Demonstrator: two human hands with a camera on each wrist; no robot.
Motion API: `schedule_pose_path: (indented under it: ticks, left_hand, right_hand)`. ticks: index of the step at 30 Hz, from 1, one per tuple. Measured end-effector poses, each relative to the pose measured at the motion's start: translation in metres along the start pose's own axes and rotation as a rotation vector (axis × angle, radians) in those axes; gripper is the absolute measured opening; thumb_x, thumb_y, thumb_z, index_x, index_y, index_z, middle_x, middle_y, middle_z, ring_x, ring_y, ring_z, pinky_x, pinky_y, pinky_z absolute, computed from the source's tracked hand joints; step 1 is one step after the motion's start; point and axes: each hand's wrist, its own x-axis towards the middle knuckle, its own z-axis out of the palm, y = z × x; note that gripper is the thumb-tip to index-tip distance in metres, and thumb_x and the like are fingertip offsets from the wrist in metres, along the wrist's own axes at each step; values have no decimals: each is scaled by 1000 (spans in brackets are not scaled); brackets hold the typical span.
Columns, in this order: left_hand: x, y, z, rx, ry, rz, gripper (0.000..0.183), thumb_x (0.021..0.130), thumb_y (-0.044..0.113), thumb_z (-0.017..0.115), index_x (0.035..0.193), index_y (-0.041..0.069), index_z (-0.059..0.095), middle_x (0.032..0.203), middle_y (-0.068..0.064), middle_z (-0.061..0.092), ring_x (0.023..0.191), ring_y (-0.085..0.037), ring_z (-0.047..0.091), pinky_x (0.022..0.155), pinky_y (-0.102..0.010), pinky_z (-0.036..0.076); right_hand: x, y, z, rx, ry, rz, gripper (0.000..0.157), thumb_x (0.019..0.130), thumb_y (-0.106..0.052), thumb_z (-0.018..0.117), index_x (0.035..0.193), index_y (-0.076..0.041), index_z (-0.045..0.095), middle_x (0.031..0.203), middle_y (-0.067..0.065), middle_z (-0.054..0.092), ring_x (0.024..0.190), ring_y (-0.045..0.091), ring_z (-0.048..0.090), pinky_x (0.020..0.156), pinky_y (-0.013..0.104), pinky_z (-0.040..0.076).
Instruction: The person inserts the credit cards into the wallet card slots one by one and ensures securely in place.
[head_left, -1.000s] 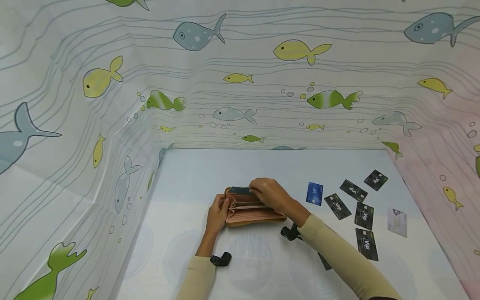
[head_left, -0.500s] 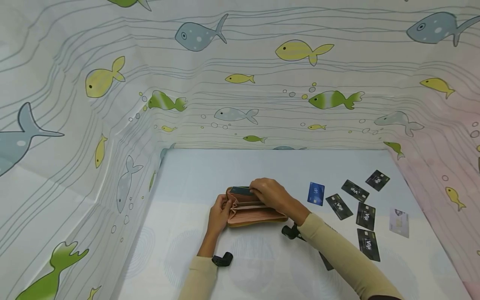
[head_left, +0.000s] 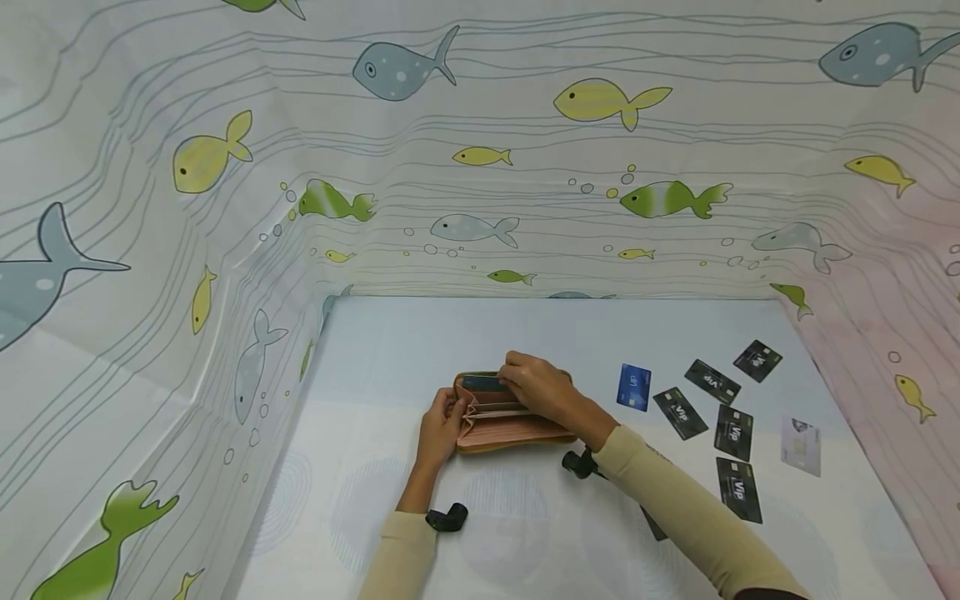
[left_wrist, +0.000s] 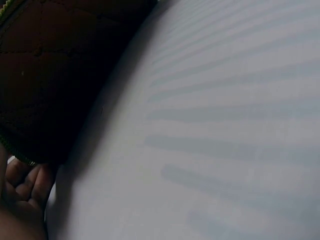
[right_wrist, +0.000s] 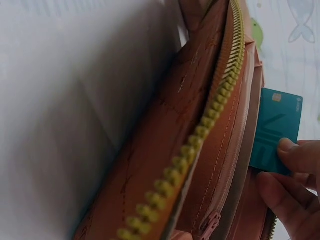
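Observation:
A brown zip-around wallet (head_left: 517, 446) with a pink lining stands unzipped on the table, its compartments facing up. My left hand (head_left: 438, 429) grips the wallet's left end, thumb at the opening; in the left wrist view its curled fingers (left_wrist: 30, 185) lie under the quilted side. With thumb and fingers my right hand (head_left: 542, 387) pinches a teal bank card (right_wrist: 277, 125), marked VIP and with a chip. The card's lower part is hidden behind the wallet's inner dividers, in the rear compartment. Yellow zip teeth (right_wrist: 200, 132) run along the near rim.
To the right lie several black VIP cards (head_left: 733, 432), a blue card (head_left: 633, 387) and a silver-grey card (head_left: 801, 446). Another dark card (head_left: 653, 523) is partly covered by the right sleeve (head_left: 675, 500). A fish-patterned sheet (head_left: 525, 192) rises behind the table.
The teal card has gone slightly lower into the wallet, and the wallet's back rim shows more above it. The left hand keeps its hold; the whole view has shifted slightly.

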Motion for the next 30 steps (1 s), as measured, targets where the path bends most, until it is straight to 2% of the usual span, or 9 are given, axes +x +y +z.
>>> schedule_pose_path:
  ticks: [5, 12, 20, 26, 30]
  left_hand:
    - [0, 1, 1, -21, 3, 17, 20, 105, 26, 54, 121, 17, 61, 111, -3, 74, 100, -20, 71, 83, -29, 56]
    - [0, 0, 3, -28, 9, 26, 17, 104, 27, 55, 117, 18, 62, 108, -3, 74, 97, -18, 71, 77, -25, 54]
    - [-1, 1, 4, -13, 18, 35, 16, 104, 28, 55, 116, 19, 62, 108, -2, 74, 97, -19, 71, 79, -28, 55]
    - [-1, 1, 3, 5, 26, 34, 16, 104, 27, 55, 116, 19, 62, 107, -2, 74, 97, -19, 71, 82, -31, 55]
    - [-2, -1, 3, 10, 25, 32, 16, 105, 27, 54, 116, 19, 61, 108, -2, 74, 98, -19, 71, 85, -35, 56]
  right_hand:
    - [0, 0, 0, -19, -14, -22, 10, 94, -5, 69, 98, -6, 77, 84, 2, 60, 70, 8, 57, 61, 18, 51]
    - [0, 0, 5, -102, -35, -52, 15, 97, -7, 65, 104, -7, 78, 86, 2, 61, 72, 8, 59, 62, 19, 52]
    - [1, -1, 7, -144, -56, -47, 17, 98, -7, 62, 106, -9, 78, 88, 1, 61, 74, 8, 59, 64, 19, 52]
    - [1, -1, 8, -182, -102, -72, 22, 97, -2, 63, 113, -8, 76, 94, 3, 62, 79, 9, 62, 67, 18, 54]
    - [-1, 0, 9, -169, -97, -80, 26, 97, -1, 63, 119, -8, 73, 97, 3, 66, 85, 11, 65, 72, 19, 56]
